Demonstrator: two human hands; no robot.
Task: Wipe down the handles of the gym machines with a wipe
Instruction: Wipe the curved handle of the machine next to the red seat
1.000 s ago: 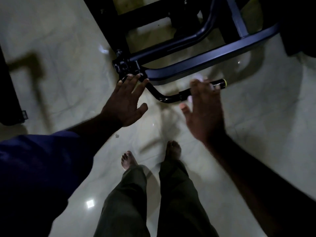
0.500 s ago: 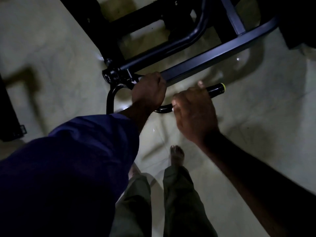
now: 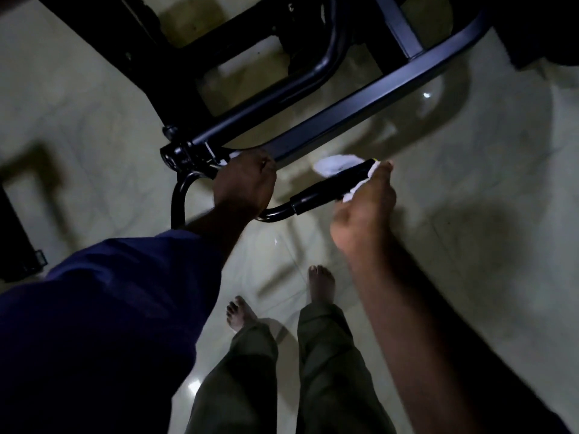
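Observation:
A black curved handle bar [image 3: 275, 213] hangs off the dark gym machine frame [image 3: 360, 104]. Its padded grip [image 3: 332, 186] ends in a yellow-ringed tip at the right. My left hand [image 3: 244, 183] grips the bar near its pivot joint. My right hand [image 3: 366, 211] holds a white wipe [image 3: 336, 164] wrapped around the outer end of the grip, with wipe showing above and below the grip. The fingers of both hands are mostly hidden behind the bar.
The machine's black beams and tubes [image 3: 282, 86] cross the top of the view over a pale glossy tiled floor [image 3: 470, 214]. A dark object [image 3: 18, 245] stands at the left edge. My bare feet [image 3: 319, 283] are just below the handle.
Both hands went from open above the handle to gripping it. My right hand has slid with the wipe along the grip to its yellow-ringed end. The wipe now shows.

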